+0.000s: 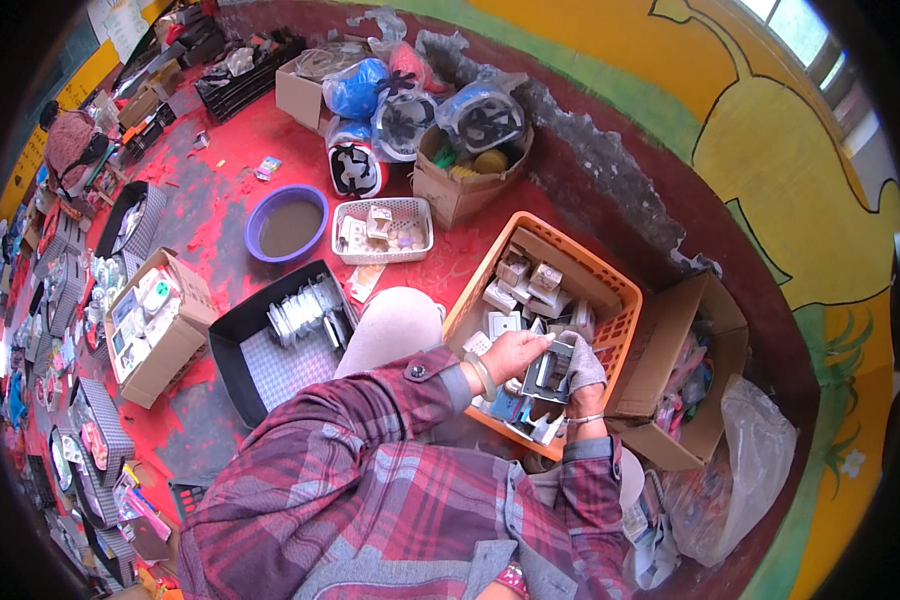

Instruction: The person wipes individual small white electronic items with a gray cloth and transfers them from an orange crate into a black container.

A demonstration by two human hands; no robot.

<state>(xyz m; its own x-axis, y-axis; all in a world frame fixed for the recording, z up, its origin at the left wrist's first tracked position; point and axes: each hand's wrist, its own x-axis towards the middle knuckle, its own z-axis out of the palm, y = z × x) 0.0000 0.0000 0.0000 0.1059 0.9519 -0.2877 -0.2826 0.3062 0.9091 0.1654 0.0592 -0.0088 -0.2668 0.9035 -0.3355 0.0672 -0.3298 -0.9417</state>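
Note:
Over the orange plastic basket [625, 300], my right hand [587, 375], in a light knitted glove, grips a small dark grey box [548, 374] with a pale panel on its face. My bare left hand [510, 358] is closed in a pinch at that box's upper edge, its fingertips together. Whatever lies between those fingertips is too small to make out. Beneath both hands the basket holds several small white boxes [545, 290] and loose cartons, partly covered by my hands.
Left of my knee stands a black bin [232, 345] with a stack of packaged items. Beyond are a white basket [382, 252], a purple basin [253, 232] and a carton of bagged goods [450, 190]. An open cardboard box [692, 325] sits beside the painted wall at right.

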